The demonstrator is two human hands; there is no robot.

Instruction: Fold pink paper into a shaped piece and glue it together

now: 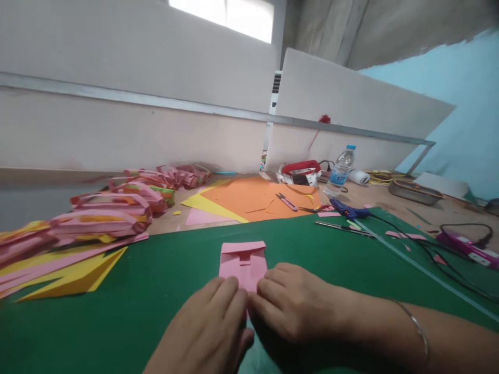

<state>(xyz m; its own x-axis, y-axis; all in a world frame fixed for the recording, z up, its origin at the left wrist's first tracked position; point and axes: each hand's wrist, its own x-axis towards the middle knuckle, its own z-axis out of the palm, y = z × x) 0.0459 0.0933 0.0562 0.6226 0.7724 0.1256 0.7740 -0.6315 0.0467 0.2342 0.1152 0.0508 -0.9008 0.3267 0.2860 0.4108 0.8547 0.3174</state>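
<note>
Pink folded paper [244,272], one piece, two hands [210,322] [294,301] touching, one bottle [340,174]

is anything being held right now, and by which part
The left hand and right hand hold the folded pink paper by its near end, one at each side.

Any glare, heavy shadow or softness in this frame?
Head view: the bright opening at the top is blown out to white; head view: dark shadow covers the green mat at bottom centre-right; head view: the bottle label is too soft to read, though the pink paper's folds show.
</note>
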